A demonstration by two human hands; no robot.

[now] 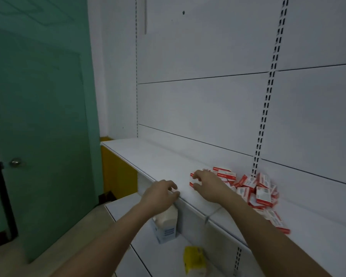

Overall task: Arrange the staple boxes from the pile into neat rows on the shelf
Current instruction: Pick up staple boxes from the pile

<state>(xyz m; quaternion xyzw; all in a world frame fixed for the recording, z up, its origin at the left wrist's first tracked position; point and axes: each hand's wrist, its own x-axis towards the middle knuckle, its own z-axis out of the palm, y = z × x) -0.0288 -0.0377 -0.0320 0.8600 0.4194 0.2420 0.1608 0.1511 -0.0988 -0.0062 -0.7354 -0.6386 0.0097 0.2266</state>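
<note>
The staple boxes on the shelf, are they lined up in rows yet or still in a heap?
Still a heap. The staple boxes lie tilted and overlapping against the back panel; no row shows on the shelf.

Pile (254,188) of red-white staple boxes sits loose on the white shelf (148,156), against the back panel. Right hand (207,181) over the pile's left edge, fingers curled on boxes. Left hand (161,193) rests on the shelf's front lip. Carton (165,226) on the shelf below.
</note>
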